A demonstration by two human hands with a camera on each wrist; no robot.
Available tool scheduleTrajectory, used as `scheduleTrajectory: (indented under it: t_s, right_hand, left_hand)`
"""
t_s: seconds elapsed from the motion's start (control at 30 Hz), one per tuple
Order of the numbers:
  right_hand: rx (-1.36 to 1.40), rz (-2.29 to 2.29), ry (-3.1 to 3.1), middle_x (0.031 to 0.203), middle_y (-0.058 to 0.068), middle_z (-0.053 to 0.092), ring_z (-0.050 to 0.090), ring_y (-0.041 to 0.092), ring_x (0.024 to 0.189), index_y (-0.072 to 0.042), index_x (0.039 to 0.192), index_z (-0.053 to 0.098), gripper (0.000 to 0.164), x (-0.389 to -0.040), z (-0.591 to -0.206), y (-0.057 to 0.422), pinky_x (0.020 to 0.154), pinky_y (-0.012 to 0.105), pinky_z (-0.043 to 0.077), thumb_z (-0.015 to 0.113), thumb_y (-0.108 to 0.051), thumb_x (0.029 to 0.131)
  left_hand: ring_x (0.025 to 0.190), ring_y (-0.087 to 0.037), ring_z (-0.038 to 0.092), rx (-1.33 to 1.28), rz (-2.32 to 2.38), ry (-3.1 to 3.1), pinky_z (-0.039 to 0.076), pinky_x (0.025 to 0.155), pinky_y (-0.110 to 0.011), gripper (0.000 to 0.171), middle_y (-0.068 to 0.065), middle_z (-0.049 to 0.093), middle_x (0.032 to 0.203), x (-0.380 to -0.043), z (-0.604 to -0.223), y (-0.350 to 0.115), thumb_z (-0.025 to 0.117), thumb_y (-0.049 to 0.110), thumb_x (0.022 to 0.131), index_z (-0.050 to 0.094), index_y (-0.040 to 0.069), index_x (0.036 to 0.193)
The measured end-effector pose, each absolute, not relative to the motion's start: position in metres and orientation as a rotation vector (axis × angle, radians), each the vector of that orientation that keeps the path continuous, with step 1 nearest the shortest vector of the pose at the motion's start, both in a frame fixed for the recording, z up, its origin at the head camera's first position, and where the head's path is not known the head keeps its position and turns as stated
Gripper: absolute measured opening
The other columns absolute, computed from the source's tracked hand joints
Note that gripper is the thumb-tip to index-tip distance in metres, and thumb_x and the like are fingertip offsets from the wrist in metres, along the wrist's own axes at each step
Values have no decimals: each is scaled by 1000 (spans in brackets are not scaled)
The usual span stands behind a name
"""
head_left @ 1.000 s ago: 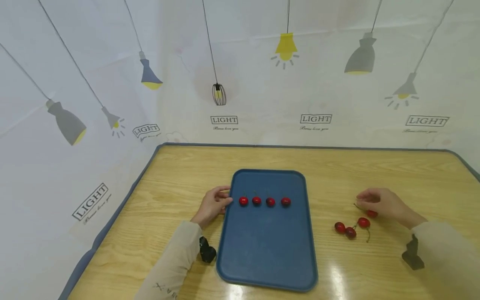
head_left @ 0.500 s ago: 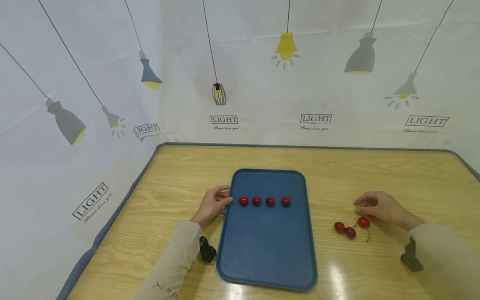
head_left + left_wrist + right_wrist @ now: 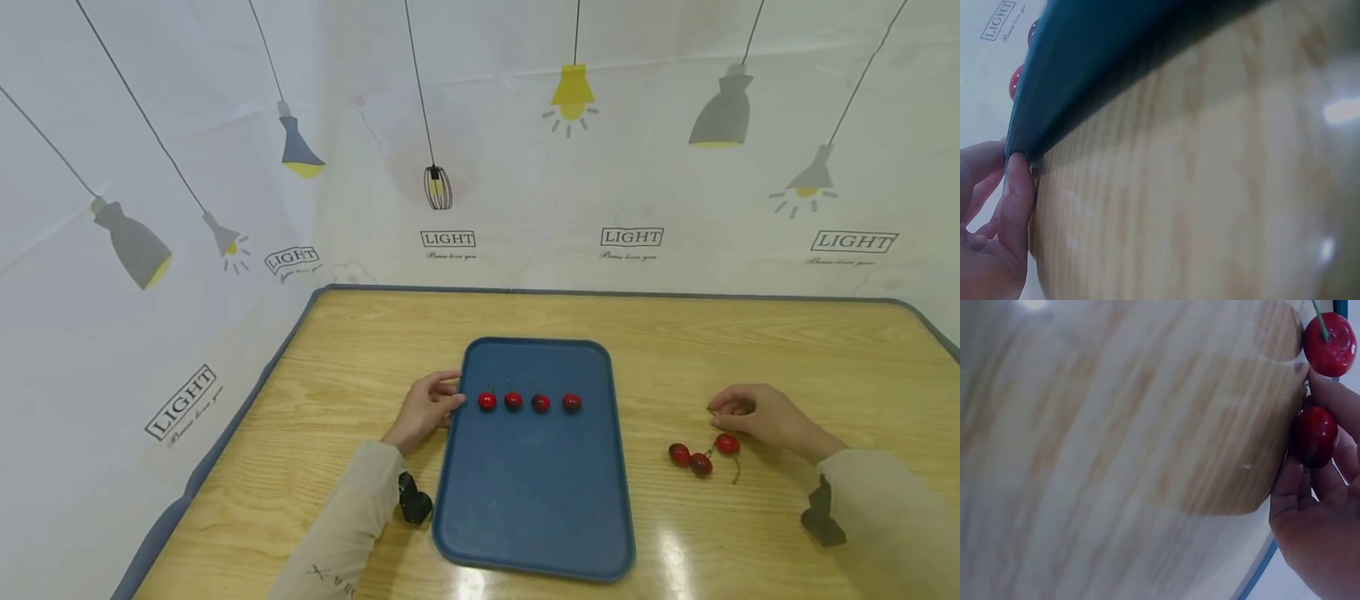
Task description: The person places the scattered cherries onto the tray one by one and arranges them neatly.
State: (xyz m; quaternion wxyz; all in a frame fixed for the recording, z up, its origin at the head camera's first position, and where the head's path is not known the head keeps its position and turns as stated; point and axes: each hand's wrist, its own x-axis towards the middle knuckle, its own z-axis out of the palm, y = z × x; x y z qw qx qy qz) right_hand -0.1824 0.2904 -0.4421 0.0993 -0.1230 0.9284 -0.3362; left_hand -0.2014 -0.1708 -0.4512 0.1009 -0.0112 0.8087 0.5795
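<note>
In the head view, my left hand (image 3: 425, 410) is at the left rim of the blue tray (image 3: 534, 492); the left wrist view shows its thumb (image 3: 1019, 178) and fingers pinching that rim. Several red cherries (image 3: 513, 402) sit in a row across the tray's upper part. Right of the tray, my right hand (image 3: 761, 417) pinches a cherry (image 3: 1315, 437), whose dark red body shows among the fingers in the right wrist view. From the head only a bit of its stem shows at the fingertips. Another cherry (image 3: 727, 444) with a stem lies just below this hand.
Two more cherries, a left one (image 3: 679, 454) and a darker one (image 3: 701, 465), lie close together between the tray and my right hand. The wooden table (image 3: 360, 350) has a dark edge and meets a white wall sheet (image 3: 517, 183) printed with lamps.
The right fingers have drawn together on a cherry, which showed under the hand a second ago and is now hidden from the head view. My left hand stays at the tray.
</note>
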Motion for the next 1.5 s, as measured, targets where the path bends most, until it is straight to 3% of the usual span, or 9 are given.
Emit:
scheduleTrajectory:
  t_s: [0.33,0.9,1.1,1.33,1.5]
  right_hand:
    - [-354,-998,2723,81,2,59,51,10,71,2,95,61,22,-181,-438,287,61,22,43,63,-16,82]
    - [-358,-1002,2748,89,6,60,50,5,76,3,103,60,27,-181,-435,291,65,21,44,59,-16,85]
    - [-362,-1004,2787,99,17,60,53,21,88,2,103,62,23,-180,-432,287,73,33,45,55,-13,88]
    - [-363,-1118,2751,92,15,62,57,15,75,5,104,59,25,-181,-427,281,60,25,48,54,-14,89]
    - [-351,-1147,2749,94,16,61,56,17,78,5,104,58,26,-182,-426,277,60,25,47,53,-16,89]
  left_hand:
    - [67,-18,51,-20,1689,2369,49,55,-30,44,-18,51,102,-189,-425,-165,57,3,85,45,1,127]
    - [65,-18,50,-24,1689,2364,48,55,-29,43,-19,50,104,-186,-421,-163,56,3,86,45,1,127]
    - [66,-18,50,-29,1675,2371,49,55,-29,42,-19,50,104,-186,-421,-162,56,3,86,45,1,127]
    - [68,-18,51,-34,1675,2368,49,56,-28,43,-19,50,104,-185,-419,-162,56,3,86,45,1,128]
    - [69,-19,51,-25,1674,2364,49,56,-29,44,-20,50,105,-187,-421,-163,56,3,86,44,1,128]
